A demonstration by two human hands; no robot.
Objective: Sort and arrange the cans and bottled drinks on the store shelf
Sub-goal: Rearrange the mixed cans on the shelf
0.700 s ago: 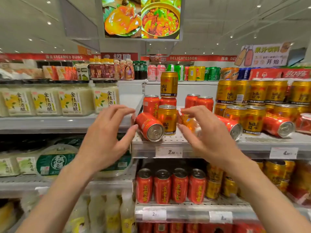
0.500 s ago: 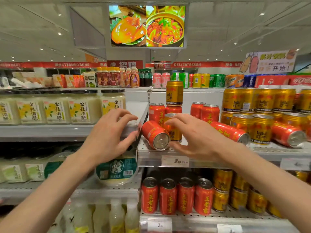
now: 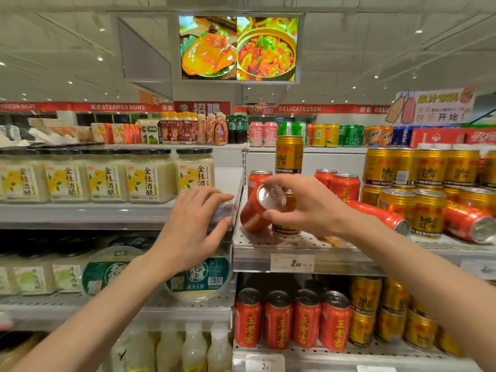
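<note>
Where the view begins at far left, a row of pale jars (image 3: 107, 178) with black lids and yellow-flowered labels stands on the upper left shelf (image 3: 80, 213). Beneath them, round green-lidded tubs (image 3: 112, 272) sit on the next shelf down, and pale bottles (image 3: 193, 350) fill the lowest level. At the right end of the upper left shelf, the left hand (image 3: 193, 232) rests on the shelf's front edge, fingers straight and spread, thumb under the lip, holding nothing. Just to its right, across the upright divider, lies the perforated drinks shelf (image 3: 268, 242) with a price tag (image 3: 292, 263) on its front rail. Here the right hand (image 3: 308, 208) grips a red can (image 3: 255, 213) by its silver end, fingers above and thumb below; the can is tilted, silver end raised toward the camera, its lower end touching the shelf. Just behind it stands a gold can (image 3: 288, 226), partly hidden by the hand. Upright red cans (image 3: 345, 186) stand further back, and a single gold can (image 3: 289, 154) is stacked on top of them. Further right, two red cans lie on their sides (image 3: 469, 221) among upright stacked gold cans (image 3: 426, 210). On the shelf below, four red cans (image 3: 292, 320) stand in a row, with more gold cans (image 3: 389, 315) to their right. Overhead hangs a food display screen (image 3: 237, 48).
</note>
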